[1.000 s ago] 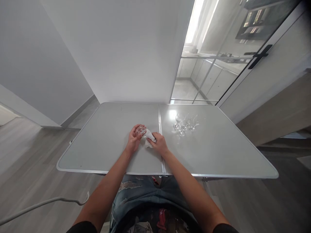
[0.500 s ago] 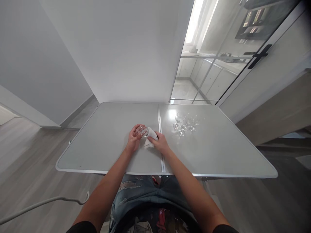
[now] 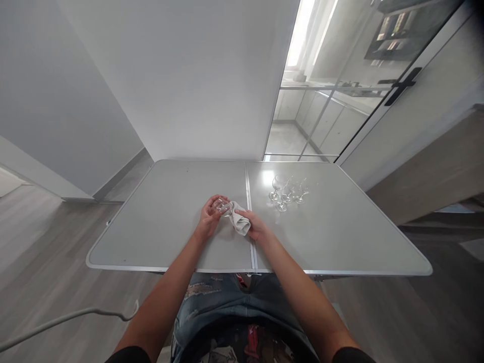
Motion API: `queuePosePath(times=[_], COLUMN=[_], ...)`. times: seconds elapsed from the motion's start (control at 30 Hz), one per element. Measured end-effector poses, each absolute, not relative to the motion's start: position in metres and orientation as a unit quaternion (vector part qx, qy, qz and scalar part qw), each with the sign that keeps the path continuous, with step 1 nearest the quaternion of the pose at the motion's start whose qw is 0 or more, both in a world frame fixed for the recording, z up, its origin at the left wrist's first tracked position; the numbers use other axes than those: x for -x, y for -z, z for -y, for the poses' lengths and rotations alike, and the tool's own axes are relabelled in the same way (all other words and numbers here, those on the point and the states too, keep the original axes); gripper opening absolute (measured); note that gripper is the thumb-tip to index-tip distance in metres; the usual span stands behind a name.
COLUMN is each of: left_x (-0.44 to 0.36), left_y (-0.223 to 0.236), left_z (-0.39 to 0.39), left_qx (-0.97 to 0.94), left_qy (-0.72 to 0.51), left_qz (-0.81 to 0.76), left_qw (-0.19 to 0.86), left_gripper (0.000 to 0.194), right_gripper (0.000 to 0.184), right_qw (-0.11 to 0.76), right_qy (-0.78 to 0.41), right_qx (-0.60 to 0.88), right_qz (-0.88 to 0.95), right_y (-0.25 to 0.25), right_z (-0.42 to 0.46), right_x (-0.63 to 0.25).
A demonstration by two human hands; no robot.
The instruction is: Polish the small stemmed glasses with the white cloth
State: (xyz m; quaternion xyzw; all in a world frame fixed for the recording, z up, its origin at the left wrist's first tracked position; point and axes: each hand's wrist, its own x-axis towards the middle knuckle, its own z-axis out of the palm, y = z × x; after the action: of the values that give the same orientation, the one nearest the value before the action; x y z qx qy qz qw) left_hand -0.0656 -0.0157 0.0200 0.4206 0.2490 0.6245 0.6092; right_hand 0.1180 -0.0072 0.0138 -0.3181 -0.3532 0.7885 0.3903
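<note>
My left hand [image 3: 210, 214] is closed around the clear bowl of a wine glass [image 3: 222, 205], held tilted above the table's left half. In my right hand [image 3: 254, 224] is a bunched white cloth [image 3: 240, 221], its upper end pressed against the right end of the glass. The cloth hides part of the glass there, including whatever stem or foot it has. To the right, several clear stemmed glasses [image 3: 286, 195] stand upright in a close group, apart from both hands.
The grey folding table [image 3: 340, 237] has a metal seam [image 3: 248, 189] down its middle and a pale rim. A white wall [image 3: 204, 91] rises behind it, and a glass-paned door [image 3: 321, 121] stands at the back right. A pale curved rod [image 3: 75, 315] shows at the lower left.
My right hand has turned and shifted slightly right and down, so the cloth now lies folded toward the lower right. My left hand still holds the glass in nearly the same place.
</note>
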Motion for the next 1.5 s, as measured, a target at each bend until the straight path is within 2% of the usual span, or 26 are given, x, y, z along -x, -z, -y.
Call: queuePosePath(times=[0.07,0.2,0.27,0.33,0.47,0.53,0.67,0.9,1.03,1.13,1.23,1.33,1.5], left_x=[0.066,0.067,0.068,0.069,0.066,0.064,0.059,0.054,0.056,0.058,0.059,0.059,0.057], left_y=[-0.020,-0.019,-0.019,-0.020,-0.021,-0.019,-0.011,-0.009,-0.012,-0.010,-0.008,-0.006,-0.004], left_z=[0.014,0.012,0.013,0.014,0.015,0.014,0.011,0.015,0.014,0.010,0.008,0.006,0.006], left_qx=[-0.416,-0.406,-0.406,-0.409,-0.422,-0.417,-0.415,-0.421,-0.407,-0.393,-0.385,-0.376,-0.389], left_qy=[-0.633,-0.652,-0.654,-0.654,-0.641,-0.634,-0.610,-0.573,-0.589,-0.627,-0.648,-0.663,-0.665], left_qz=[-0.253,-0.272,-0.275,-0.266,-0.250,-0.253,-0.261,-0.283,-0.295,-0.310,-0.324,-0.336,-0.347], left_qw=[0.602,0.579,0.577,0.578,0.590,0.600,0.623,0.644,0.633,0.597,0.572,0.553,0.534], left_gripper=[0.068,0.065,0.065,0.066,0.067,0.073,0.082,0.059,0.055,0.056,0.057,0.057,0.046], right_gripper=[0.038,0.029,0.025,0.029,0.040,0.040,0.038,0.035,0.034,0.030,0.022,0.023,0.030], right_qw=[0.417,0.457,0.447,0.444,0.462,0.477,0.490,0.475,0.564,0.651,0.682,0.675,0.629], right_qy=[-0.724,-0.403,-0.302,-0.330,-0.525,-0.554,-0.518,-0.455,-0.414,-0.332,-0.281,-0.346,-0.559], right_qx=[0.352,0.441,0.442,0.432,0.401,0.393,0.396,0.398,0.433,0.494,0.523,0.502,0.394], right_qz=[0.422,0.659,0.717,0.712,0.592,0.557,0.579,0.640,0.568,0.470,0.427,0.416,0.369], right_y=[-0.015,-0.016,-0.017,-0.017,-0.016,-0.016,-0.020,-0.021,-0.020,-0.022,-0.021,-0.014,-0.002], right_z=[0.009,0.015,0.016,0.016,0.011,0.010,0.011,0.014,0.018,0.021,0.020,0.016,0.009], right_x=[-0.116,-0.112,-0.111,-0.111,-0.113,-0.114,-0.114,-0.107,-0.104,-0.108,-0.113,-0.111,-0.098])
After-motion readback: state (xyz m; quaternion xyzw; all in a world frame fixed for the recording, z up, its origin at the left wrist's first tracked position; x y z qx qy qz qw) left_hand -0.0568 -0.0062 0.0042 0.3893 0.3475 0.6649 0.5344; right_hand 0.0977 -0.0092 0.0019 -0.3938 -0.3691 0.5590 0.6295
